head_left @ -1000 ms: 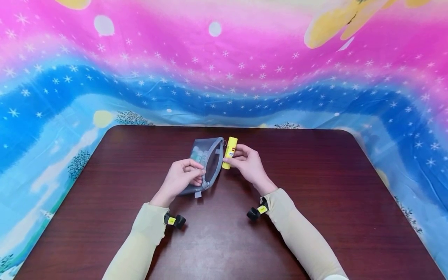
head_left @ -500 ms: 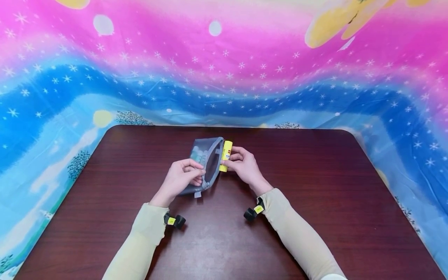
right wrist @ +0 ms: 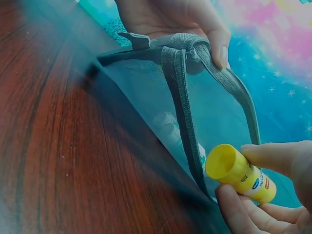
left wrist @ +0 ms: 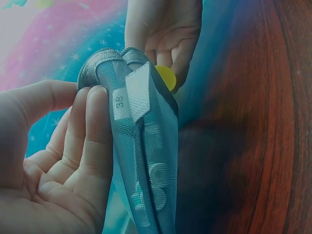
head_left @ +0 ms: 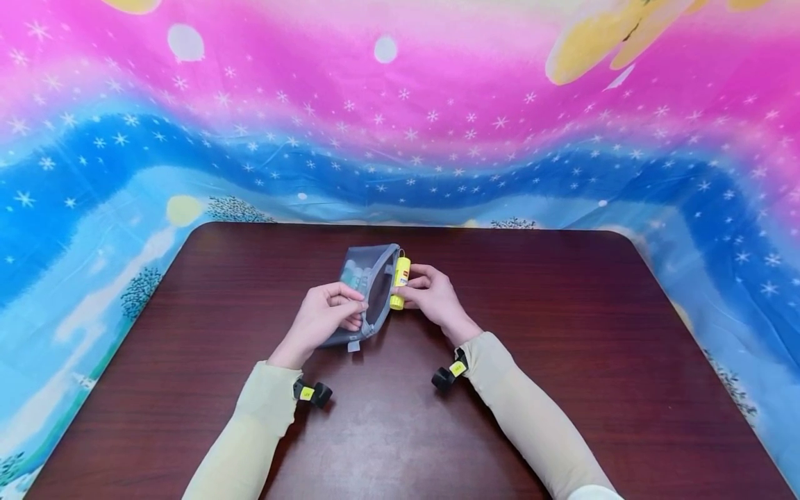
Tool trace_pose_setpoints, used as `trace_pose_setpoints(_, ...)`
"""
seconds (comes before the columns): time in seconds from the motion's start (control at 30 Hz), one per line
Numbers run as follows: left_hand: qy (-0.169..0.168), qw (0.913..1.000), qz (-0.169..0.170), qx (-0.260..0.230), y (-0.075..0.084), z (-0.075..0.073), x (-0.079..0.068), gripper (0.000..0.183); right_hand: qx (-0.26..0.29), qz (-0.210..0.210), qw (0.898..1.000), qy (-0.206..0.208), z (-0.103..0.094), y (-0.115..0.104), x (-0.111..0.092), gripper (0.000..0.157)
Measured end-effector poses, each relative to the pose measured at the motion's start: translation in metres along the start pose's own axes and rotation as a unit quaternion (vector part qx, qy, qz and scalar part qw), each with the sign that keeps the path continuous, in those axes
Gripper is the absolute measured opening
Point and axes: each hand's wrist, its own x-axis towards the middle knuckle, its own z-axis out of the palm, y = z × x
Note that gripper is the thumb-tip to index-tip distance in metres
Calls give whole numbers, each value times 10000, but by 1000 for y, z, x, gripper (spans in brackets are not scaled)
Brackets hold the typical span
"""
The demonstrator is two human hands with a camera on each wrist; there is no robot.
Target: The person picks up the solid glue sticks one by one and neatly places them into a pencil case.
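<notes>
Left hand (head_left: 321,316): you pinch the pouch (head_left: 369,292) rim; keep its mouth wide.
Right hand (head_left: 434,295): you grip the glue stick (head_left: 400,281); tilt it into the opening.

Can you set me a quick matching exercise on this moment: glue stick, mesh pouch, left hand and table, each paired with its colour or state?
Column one:
1. glue stick
2. mesh pouch
3. left hand
4. table

Column two:
A. dark reddish-brown wood
B. grey, see-through, mouth open
C. yellow, pinched by the right hand at the pouch's mouth
D. grips the pouch's edge

Pairs: 1-C, 2-B, 3-D, 4-A
</notes>
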Motion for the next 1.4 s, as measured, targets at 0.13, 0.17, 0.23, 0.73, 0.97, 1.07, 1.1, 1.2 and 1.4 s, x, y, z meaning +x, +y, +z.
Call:
trace_pose_setpoints(0.13, -17, 10000, 4, 48, 0, 0, 0, 21, 21, 54, 10000, -43, 2, 2, 3, 70)
trace_pose_setpoints(0.17, -19, 10000, 1, 55, -1, 0, 0, 20, 71, 56, 9999, -71, 3, 2, 3, 71)
trace_pose_setpoints(0.23, -32, 10000, -7, 63, -1, 0, 0, 20, 144, 54, 9998, -125, 4, 3, 4, 72)
trace_pose_setpoints(0.73, -11, 9999, -71, 135, 0, -1, 0, 19, 202, -158, 9995, -179, -4, -4, -7, 61)
trace_pose_setpoints(0.97, 16, 10000, -45, 74, -1, -1, 0, 19, 459, -386, 9982, -3, -23, -12, -8, 52)
trace_pose_setpoints(1.07, 12, 10000, -39, 53, -2, 0, 0, 20, 576, -509, 9970, 55, -33, -16, -8, 50)
trace_pose_setpoints(1.1, 3, 10000, -34, 54, -2, 0, 0, 20, 619, -551, 9965, 68, -35, -17, -8, 50)
trace_pose_setpoints(1.2, -18, 10000, -9, 51, -2, 1, 1, 21, 752, -673, 9948, 98, -42, -22, -9, 49)
trace_pose_setpoints(1.4, -67, 10000, 27, 55, -2, 2, 0, 22, 840, -832, 9928, 173, -50, -28, -11, 47)
